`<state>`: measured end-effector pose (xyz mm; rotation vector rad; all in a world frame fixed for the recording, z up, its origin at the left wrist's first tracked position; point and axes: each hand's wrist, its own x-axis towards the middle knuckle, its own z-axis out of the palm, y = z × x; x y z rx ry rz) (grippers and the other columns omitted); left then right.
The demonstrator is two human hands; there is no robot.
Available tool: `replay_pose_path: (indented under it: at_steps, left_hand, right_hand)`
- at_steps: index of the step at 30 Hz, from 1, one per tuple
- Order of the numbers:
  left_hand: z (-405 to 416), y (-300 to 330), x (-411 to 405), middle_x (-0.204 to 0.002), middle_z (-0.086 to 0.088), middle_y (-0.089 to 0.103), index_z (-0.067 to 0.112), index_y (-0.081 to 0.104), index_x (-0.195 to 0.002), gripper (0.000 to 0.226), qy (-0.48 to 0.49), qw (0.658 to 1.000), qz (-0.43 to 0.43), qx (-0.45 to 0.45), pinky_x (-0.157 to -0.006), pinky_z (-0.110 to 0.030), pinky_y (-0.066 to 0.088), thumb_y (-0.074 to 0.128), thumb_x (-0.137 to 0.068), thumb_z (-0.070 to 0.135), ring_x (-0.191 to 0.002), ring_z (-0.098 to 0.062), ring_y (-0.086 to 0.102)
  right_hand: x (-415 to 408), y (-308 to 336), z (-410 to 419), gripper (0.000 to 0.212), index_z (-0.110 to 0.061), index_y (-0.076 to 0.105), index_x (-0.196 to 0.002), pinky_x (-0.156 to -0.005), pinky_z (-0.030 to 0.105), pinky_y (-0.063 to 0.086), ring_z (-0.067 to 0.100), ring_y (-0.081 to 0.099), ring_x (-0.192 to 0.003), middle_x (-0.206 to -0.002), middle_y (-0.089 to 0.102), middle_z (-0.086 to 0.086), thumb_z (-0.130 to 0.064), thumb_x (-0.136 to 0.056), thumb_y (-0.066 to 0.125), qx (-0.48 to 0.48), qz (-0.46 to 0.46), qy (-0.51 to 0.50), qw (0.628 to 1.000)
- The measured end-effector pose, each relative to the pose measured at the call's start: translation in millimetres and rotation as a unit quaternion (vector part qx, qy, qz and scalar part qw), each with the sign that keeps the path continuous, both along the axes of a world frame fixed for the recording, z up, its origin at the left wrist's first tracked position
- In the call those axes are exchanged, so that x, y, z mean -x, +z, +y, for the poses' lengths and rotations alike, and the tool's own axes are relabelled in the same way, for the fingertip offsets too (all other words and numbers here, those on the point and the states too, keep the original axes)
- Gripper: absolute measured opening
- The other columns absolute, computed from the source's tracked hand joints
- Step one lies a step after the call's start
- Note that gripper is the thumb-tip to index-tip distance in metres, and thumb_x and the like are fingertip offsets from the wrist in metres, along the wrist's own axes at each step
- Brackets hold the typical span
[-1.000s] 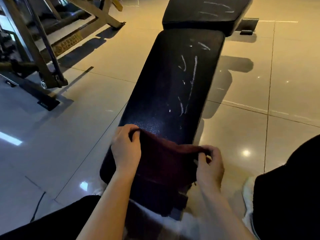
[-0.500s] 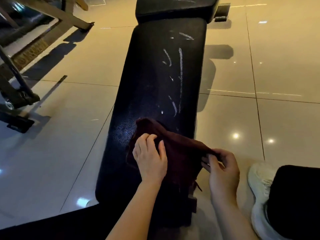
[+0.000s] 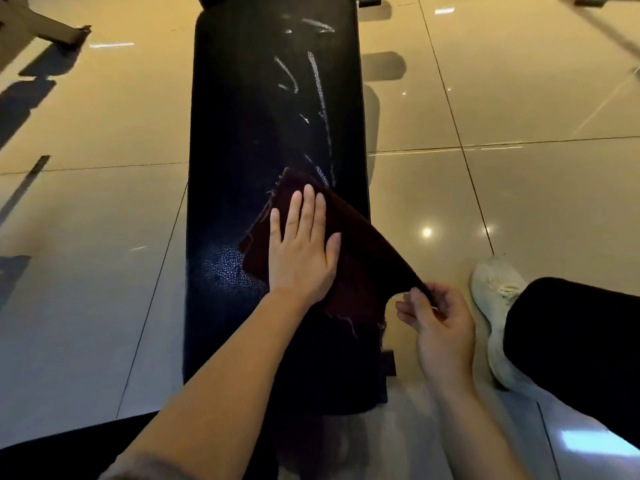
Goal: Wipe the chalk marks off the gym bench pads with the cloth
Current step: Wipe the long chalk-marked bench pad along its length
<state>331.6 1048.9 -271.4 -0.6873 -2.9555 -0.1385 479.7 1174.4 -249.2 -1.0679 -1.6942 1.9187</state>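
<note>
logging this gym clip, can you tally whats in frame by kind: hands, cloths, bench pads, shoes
hands: 2, left hand flat on the cloth, right hand pinching its corner
cloths: 1, dark red cloth
bench pads: 1 in full view, black bench pad with chalk marks
shoes: 1, white shoe
total: 5

A single head-worn view looks forward and steeply down from above the near end of the bench pad [image 3: 239, 140], close over both forearms, with the pad running away up the frame and tiled floor [image 3: 519, 109] on either side
</note>
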Motion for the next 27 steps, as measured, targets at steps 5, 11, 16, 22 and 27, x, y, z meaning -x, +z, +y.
replay_pose_path:
  at_steps: [5,11,16,22,27]
  left_hand:
    - [0,0,-22,-0.156,0.004,-0.021,0.021,-0.014,-0.149,0.061,-0.038,0.999,-0.019,0.029,-0.117,-0.041,-0.016,-0.006,-0.094,0.048,-0.145,-0.012,-0.02]
    - [-11,-13,-79,-0.157,0.003,-0.024,0.019,-0.016,-0.149,0.064,-0.068,0.997,-0.045,0.013,-0.116,-0.038,-0.019,-0.008,-0.093,0.05,-0.144,-0.012,-0.024]
    - [-24,-34,-129,-0.16,-0.005,0.004,0.014,0.009,-0.152,0.063,-0.029,0.998,-0.045,-0.011,-0.118,-0.038,-0.006,0.003,-0.1,0.049,-0.148,-0.017,0.001]
    - [-69,-46,-173,-0.154,-0.01,0.032,0.009,0.034,-0.147,0.064,0.079,0.993,-0.062,-0.065,-0.113,-0.043,0.016,0.013,-0.102,0.048,-0.141,-0.025,0.034]
    - [-85,-53,-170,-0.152,-0.017,0.035,0.004,0.033,-0.146,0.065,0.153,0.982,-0.069,-0.093,-0.113,-0.047,0.014,0.016,-0.101,0.047,-0.141,-0.03,0.032]
  right_hand:
    - [-26,1,-6,0.018,-0.022,0.056,-0.091,-0.073,0.028,0.058,0.009,0.067,-0.069,-0.072,0.068,-0.005,-0.006,-0.097,0.053,0.004,-0.001,-0.019,1.0]
    - [-66,11,-11,0.021,-0.025,0.055,-0.092,-0.074,0.033,0.055,0.014,0.067,-0.071,-0.082,0.065,0.002,-0.005,-0.097,0.053,0.015,0.002,-0.066,0.998]
    - [-104,14,-33,0.021,-0.022,0.054,-0.09,-0.07,0.034,0.054,0.017,0.066,-0.07,-0.082,0.063,0.005,-0.002,-0.098,0.05,0.042,-0.031,-0.067,0.996]
    - [-123,23,-64,0.018,-0.023,0.053,-0.09,-0.057,0.036,0.052,0.017,0.063,-0.052,-0.06,0.064,0.001,-0.006,-0.098,0.052,0.019,-0.071,-0.014,0.997]
    - [-98,9,-88,0.018,-0.025,0.057,-0.09,-0.067,0.029,0.056,0.01,0.066,-0.067,-0.078,0.067,0.002,-0.008,-0.097,0.053,0.001,-0.066,-0.01,0.998]
